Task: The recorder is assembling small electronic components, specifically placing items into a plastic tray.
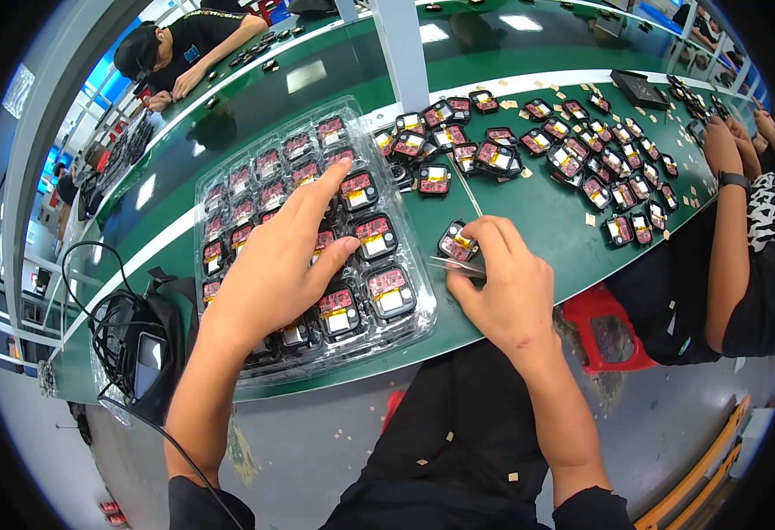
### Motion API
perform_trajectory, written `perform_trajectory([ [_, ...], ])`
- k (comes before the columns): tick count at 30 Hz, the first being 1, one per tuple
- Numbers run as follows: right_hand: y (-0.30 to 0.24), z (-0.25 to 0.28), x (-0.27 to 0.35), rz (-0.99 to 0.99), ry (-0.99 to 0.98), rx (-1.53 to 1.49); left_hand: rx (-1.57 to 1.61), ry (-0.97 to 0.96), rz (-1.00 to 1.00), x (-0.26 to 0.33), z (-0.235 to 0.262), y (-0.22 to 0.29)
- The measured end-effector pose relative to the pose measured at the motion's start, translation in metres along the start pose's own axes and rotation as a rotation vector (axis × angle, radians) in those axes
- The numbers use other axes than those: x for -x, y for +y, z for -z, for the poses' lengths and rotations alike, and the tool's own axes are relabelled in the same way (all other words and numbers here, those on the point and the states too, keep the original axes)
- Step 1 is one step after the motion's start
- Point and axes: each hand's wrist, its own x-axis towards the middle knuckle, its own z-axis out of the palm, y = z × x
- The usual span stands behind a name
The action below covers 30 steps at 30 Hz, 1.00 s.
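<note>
My left hand (286,256) lies over a clear plastic tray (418,331), its fingers stretched out and apart. In the tray's pockets sit rows of small square black housings with red circuit boards, yellow tape and white patches; one such housing (390,291) shows beside my left thumb. My hand and forearm hide several of the pockets. Closed fingers of my right hand (507,287) grip metal tweezers (449,264), whose tips point left. At the right index fingertip is another black housing (455,240); I cannot tell whether the fingers hold it or only touch it.
Many similar housings (569,159) are heaped on the green table (538,252) at the far right, among small tan squares. A black bag (162,371) with a cable stands left of the tray. Co-workers sit at right and far left. A red stool (604,331) is beside me.
</note>
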Motion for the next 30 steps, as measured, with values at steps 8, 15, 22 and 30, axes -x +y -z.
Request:
perform_trajectory([
  [8,0.000,-0.001,0.000,0.007,0.002,0.007,0.317,-0.022,-0.002,-0.002,0.015,-0.027],
  [15,-0.003,0.000,-0.001,-0.038,-0.001,-0.028,0.105,0.041,0.074,0.003,0.007,-0.015],
  [22,0.000,0.000,0.000,0.014,0.021,0.018,-0.095,0.028,0.037,0.006,0.011,-0.018],
  [30,-0.001,0.000,0.001,0.002,0.014,0.006,-0.206,-0.046,0.020,0.011,0.012,-0.017],
])
